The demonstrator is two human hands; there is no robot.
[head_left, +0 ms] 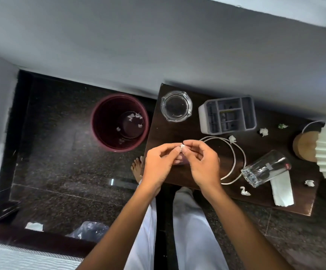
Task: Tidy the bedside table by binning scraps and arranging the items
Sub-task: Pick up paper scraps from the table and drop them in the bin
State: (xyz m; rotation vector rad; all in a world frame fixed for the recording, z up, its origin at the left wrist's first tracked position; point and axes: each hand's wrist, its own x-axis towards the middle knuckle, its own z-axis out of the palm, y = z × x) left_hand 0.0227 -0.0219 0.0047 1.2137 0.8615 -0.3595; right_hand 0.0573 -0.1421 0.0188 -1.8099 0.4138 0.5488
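Now both your left hand (161, 162) and right hand (202, 162) pinch one scrap (182, 147); keep it pinched, release over the bin (119, 122) at ten o'clock.

The bin (119, 122) stood on the floor (60, 152) left of the surface (170, 133), scraps (135, 115) in it. On the surface, the ashtray (176, 106) sat left of the organizer (228, 114). The cable (234, 156) lay before them, the tipped glass (266, 168) at its right, resting on a tissue (282, 190). The lamp (321, 147) stood rightmost.
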